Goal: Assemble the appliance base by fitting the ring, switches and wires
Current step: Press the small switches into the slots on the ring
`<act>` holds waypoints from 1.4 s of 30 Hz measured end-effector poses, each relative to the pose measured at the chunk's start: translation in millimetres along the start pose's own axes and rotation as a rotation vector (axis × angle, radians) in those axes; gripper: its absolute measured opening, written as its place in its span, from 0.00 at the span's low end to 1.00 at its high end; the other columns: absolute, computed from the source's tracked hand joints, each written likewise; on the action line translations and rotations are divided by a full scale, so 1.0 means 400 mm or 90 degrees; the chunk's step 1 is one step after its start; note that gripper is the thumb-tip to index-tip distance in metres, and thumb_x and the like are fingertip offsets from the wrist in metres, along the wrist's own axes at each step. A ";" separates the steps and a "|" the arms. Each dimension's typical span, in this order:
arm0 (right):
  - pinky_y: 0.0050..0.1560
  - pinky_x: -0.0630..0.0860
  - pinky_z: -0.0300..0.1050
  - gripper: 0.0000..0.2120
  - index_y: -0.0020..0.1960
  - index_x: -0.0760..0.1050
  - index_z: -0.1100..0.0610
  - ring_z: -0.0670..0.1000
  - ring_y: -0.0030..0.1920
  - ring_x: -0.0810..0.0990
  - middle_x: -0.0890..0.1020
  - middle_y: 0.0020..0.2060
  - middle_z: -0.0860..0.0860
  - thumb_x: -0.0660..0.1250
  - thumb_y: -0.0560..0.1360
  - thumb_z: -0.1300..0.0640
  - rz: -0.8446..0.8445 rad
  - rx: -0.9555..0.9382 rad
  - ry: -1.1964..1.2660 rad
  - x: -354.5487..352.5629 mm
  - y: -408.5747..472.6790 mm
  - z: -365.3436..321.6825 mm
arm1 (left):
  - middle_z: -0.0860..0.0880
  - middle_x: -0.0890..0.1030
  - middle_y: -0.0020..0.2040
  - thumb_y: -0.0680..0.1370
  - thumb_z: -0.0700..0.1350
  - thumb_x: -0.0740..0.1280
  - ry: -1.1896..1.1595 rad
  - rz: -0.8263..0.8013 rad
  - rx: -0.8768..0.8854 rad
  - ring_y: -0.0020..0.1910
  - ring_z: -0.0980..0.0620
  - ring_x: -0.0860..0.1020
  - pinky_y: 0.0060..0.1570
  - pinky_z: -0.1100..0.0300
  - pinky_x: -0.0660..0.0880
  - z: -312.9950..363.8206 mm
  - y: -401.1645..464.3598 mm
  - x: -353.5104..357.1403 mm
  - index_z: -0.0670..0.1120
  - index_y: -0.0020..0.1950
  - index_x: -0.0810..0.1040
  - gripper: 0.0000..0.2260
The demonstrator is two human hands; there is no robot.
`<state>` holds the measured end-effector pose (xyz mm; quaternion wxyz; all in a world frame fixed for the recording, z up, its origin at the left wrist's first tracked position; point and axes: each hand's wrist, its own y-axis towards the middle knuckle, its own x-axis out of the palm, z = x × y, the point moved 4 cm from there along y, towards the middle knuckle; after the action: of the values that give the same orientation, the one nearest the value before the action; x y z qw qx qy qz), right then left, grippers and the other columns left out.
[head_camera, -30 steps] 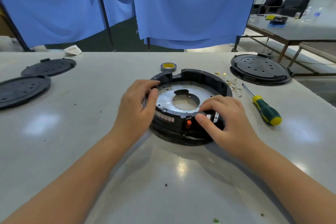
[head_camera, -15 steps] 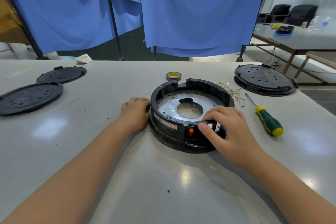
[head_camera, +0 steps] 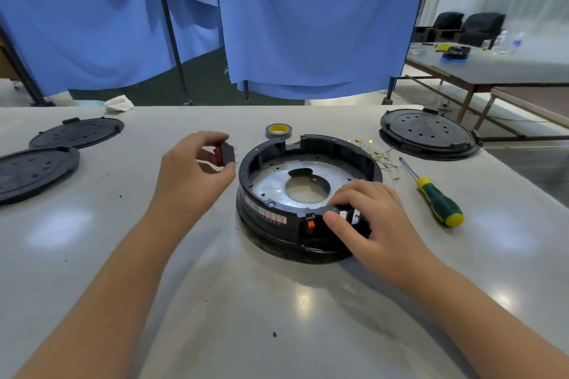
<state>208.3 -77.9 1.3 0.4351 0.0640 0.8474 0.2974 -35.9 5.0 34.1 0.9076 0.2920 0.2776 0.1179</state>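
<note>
Left grip: pinches loose switch between thumb and fingertips, held off the table, just left of base.
Right grip: curled over near rim of base, thumb beside fitted switch, fingers over the open slot next to it.
Base: flat on table, centre, ring seated on top.
Wires: loose pile behind base, not yet fitted.
Risk, drop: light pinch on small smooth part; likely slip on transfer.
Risk, misfit: wrong orientation or tilt at slot; likely jam or bent clips.
Risk, shift: base slides if right grip eases during push.
Risk, pinch: right fingers cover the slot mouth.
</note>
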 end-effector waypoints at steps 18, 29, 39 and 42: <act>0.44 0.74 0.39 0.12 0.41 0.75 0.55 0.46 0.39 0.79 0.79 0.34 0.44 0.70 0.68 0.47 0.152 0.004 0.178 -0.050 -0.014 -0.034 | 0.53 0.79 0.54 0.72 0.37 0.72 -0.066 -0.163 0.432 0.51 0.55 0.77 0.53 0.70 0.70 0.228 -0.211 0.155 0.44 0.65 0.72 0.22; 0.41 0.74 0.40 0.05 0.42 0.73 0.53 0.48 0.38 0.78 0.78 0.34 0.45 0.69 0.69 0.57 0.056 0.004 0.185 -0.089 -0.010 -0.003 | 0.53 0.81 0.53 0.72 0.52 0.65 0.129 -0.243 0.354 0.52 0.51 0.78 0.61 0.51 0.67 0.186 -0.189 0.174 0.44 0.62 0.77 0.21; 0.36 0.74 0.47 0.07 0.40 0.72 0.55 0.48 0.35 0.78 0.78 0.32 0.43 0.70 0.68 0.55 -0.036 -0.053 0.082 -0.076 -0.019 -0.013 | 0.53 0.82 0.51 0.72 0.51 0.63 0.181 -0.265 0.339 0.48 0.50 0.79 0.53 0.51 0.68 0.184 -0.192 0.182 0.46 0.56 0.80 0.17; 0.35 0.75 0.50 0.08 0.40 0.72 0.56 0.47 0.34 0.77 0.78 0.32 0.43 0.70 0.69 0.54 -0.044 -0.072 0.039 -0.071 -0.018 -0.015 | 0.54 0.82 0.50 0.72 0.51 0.64 0.169 -0.273 0.339 0.47 0.51 0.78 0.53 0.50 0.69 0.184 -0.190 0.182 0.46 0.56 0.80 0.16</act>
<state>222.3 -96.9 19.9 0.4216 0.0005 0.8441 0.3313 69.8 -62.8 7.1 0.7598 0.4355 0.4690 -0.1143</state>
